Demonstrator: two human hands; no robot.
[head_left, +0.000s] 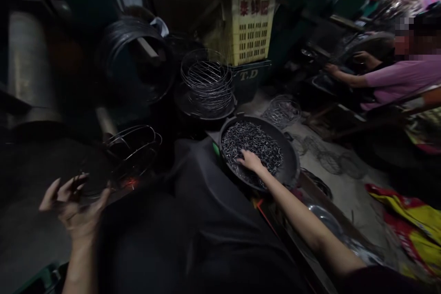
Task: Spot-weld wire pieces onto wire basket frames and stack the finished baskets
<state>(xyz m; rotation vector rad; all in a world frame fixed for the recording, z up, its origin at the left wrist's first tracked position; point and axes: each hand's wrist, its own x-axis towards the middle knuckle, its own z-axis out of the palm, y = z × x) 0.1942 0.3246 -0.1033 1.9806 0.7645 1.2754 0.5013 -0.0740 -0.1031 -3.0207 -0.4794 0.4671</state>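
A round dark pan point(292, 165) holds a heap of small metal pieces point(253, 140). My right hand point(251, 161) reaches into it, fingertips at the pieces; whether it pinches any is too small to tell. At the lower left my left hand point(77, 204) is raised with its fingers spread and slightly curled, somewhat blurred. Just beyond it stands a round wire frame point(138, 149), with a red glow point(131, 183) low beside it. My left hand appears to hold nothing.
Behind the pan, wire racks point(206, 80) are stacked near a yellow crate point(253, 27). Wire coils point(127, 36) hang at the left. A person in a pink shirt point(406, 76) works at the right. A red and yellow bag point(413, 229) lies at the lower right.
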